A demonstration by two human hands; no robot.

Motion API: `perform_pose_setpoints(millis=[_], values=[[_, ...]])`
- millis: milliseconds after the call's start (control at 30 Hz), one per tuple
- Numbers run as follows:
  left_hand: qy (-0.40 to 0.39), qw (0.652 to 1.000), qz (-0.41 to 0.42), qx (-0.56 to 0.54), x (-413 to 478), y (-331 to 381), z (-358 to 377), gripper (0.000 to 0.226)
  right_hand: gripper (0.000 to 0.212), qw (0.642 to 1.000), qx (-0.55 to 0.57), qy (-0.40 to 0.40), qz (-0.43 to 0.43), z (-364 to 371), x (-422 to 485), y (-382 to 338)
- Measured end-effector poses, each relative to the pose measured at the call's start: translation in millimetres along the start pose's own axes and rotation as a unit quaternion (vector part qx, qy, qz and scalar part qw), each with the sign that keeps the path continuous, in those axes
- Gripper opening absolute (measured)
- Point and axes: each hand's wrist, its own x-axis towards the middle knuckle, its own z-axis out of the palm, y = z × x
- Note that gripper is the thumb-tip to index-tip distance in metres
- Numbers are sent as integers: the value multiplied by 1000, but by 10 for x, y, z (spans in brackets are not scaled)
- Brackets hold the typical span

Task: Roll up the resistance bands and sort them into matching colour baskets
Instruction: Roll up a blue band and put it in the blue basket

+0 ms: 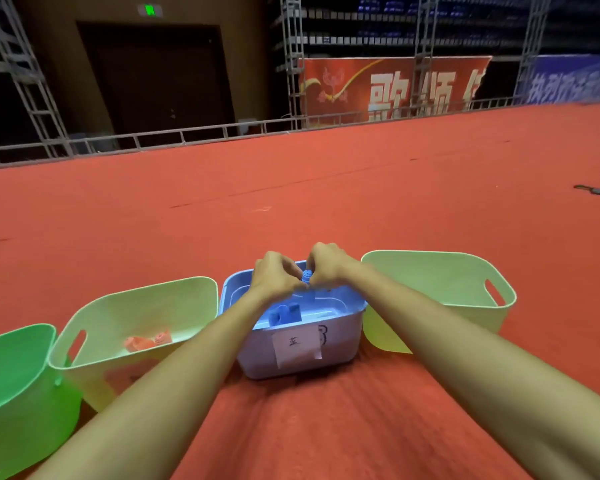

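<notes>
The blue band (pixel 307 275) is a small tight roll, held in the air just over the far part of the blue basket (pixel 257 362). Both hands are on it: the left hand (pixel 274 277) and the right hand (pixel 328 266) have curled fingers and pinch the roll between the fingertips, one from each side. Whether the last turn is being finished or the roll is ready to go down, I cannot tell.

To do this step well, I think the fingers should press on the loose end until the roll is low inside the basket — such rubber likes to spring open when it is dropped from high. It is better to lay it beside the other blue rolls (pixel 284 313) on the bottom, so they support it. The colour matches here — the orange bands (pixel 148 342) lie in the left pale basket (pixel 94 306), and the green basket (pixel 14 375) and the right pale basket (pixel 430 282) are not for this one.
</notes>
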Motion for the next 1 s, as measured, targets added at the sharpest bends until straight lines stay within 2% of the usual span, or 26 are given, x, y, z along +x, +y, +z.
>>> perform_pose_setpoints(millis=[167,267,500,600,700,800,1000], values=[[-118,980,-15,161,123,-4,181,17,5,993,-65,-93,11,291,179,90],[-107,972,-10,209,157,-72,262,24,9,992,-74,-100,13,430,249,133],[-93,966,-5,242,159,-101,251,28,13,991,-78,-107,33,485,300,100],[-94,970,-9,225,118,-137,226,27,29,992,-80,-82,46,499,266,111],[-88,976,-6,201,30,-121,126,25,14,995,-43,-71,49,421,196,88],[-75,983,-3,165,-95,-57,-63,31,19,997,-23,-53,53,357,92,64],[-47,994,36,97,-683,83,-750,11,17,991,76,96,56,69,-276,-171]])
